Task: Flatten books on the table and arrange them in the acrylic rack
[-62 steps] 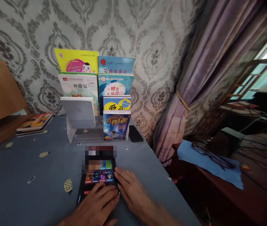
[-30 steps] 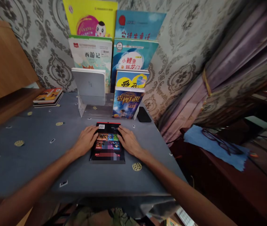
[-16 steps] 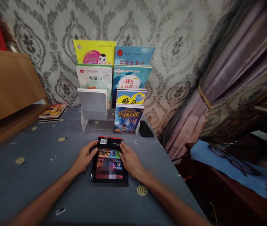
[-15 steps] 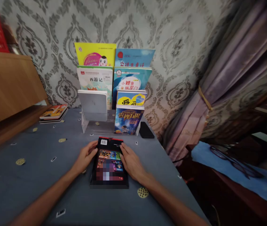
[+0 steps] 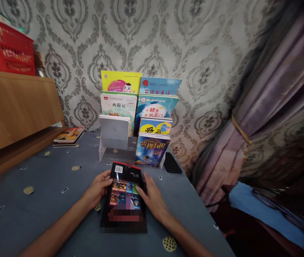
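A black book (image 5: 124, 195) with a red top edge and a barcode lies back cover up on the blue-grey tablecloth (image 5: 47, 200). My left hand (image 5: 97, 188) holds its left edge, fingers curled against the cover. My right hand (image 5: 151, 198) grips its right edge the same way. The book's far end looks slightly raised toward the clear tiered stand (image 5: 114, 153), which holds several upright children's books (image 5: 152, 150). The stand's front left slot has a grey book (image 5: 114, 128) in it.
A dark phone (image 5: 172, 163) lies right of the stand. A small stack of books (image 5: 69, 136) sits at the far left by a wooden cabinet (image 5: 15, 110) with a red crate (image 5: 4, 48) on top. Purple curtain (image 5: 261, 117) and a dark side table with blue cloth (image 5: 269, 214) stand right.
Both hands moved from on top of the book to its two sides. The book has shifted a little toward the stand and its far end has begun to lift. My view tilted upward.
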The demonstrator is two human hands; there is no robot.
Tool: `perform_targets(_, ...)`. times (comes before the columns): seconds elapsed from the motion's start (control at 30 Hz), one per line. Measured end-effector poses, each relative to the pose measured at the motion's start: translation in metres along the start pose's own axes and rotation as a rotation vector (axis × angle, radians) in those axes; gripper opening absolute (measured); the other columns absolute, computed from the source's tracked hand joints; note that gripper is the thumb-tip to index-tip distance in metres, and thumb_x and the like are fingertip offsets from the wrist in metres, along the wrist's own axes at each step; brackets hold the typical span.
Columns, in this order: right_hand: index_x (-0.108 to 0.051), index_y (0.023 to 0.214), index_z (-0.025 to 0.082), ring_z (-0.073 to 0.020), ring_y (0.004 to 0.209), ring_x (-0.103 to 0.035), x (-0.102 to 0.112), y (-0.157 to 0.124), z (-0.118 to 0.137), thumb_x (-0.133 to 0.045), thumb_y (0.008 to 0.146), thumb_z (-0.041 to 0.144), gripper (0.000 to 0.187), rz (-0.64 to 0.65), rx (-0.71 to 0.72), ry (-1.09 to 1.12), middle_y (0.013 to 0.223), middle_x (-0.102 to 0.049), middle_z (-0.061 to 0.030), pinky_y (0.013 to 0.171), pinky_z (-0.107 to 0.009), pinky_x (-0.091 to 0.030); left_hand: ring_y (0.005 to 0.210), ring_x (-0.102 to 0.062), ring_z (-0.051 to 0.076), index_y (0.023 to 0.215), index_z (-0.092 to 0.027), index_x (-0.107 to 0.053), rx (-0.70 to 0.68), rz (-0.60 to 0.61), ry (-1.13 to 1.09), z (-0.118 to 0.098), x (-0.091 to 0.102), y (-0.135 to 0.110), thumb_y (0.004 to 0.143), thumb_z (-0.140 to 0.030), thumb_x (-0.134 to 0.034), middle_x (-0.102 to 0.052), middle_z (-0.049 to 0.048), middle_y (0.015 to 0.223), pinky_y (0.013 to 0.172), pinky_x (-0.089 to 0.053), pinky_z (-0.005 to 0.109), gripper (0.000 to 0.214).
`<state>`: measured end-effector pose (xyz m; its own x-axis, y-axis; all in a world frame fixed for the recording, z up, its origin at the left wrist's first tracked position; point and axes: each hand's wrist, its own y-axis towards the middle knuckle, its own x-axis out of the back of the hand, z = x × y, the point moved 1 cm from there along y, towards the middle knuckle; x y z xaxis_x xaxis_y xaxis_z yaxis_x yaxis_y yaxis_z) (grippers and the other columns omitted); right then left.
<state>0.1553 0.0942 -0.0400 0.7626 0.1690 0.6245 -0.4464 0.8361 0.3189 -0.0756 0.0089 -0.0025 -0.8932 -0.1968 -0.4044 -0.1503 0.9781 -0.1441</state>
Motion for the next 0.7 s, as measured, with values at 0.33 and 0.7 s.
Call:
perform_targets(0.33, -0.064, 0.096, 0.018, -0.0074, 0.046, -0.042, -0.033, 0.037, 0.042, -0.07, 0.073, 0.065, 0.053, 0.285, -0.241, 0.744, 0.062, -0.055, 0.0047, 0.04, -0.019, -0.032, 0.088, -0.074, 0.026, 0.121, -0.016, -0.065, -0.101, -0.094, 0.001, -0.016, 0.03, 0.01, 0.064, -0.033, -0.086, -0.078, 0.0079, 0.098, 0.079, -0.055, 0.034, 0.063)
perform_targets(0.7, -0.062, 0.099, 0.017, -0.0075, 0.044, -0.043, -0.049, 0.037, 0.032, -0.062, 0.078, 0.067, 0.054, 0.235, -0.153, 0.63, 0.065, -0.055, 0.0043, 0.035, -0.019, -0.033, 0.087, -0.073, 0.027, 0.118, -0.018, -0.062, -0.11, -0.09, 0.088, -0.012, 0.032, 0.01, 0.062, -0.033, -0.083, -0.077, 0.007, 0.097, 0.08, -0.053, 0.036, 0.062)
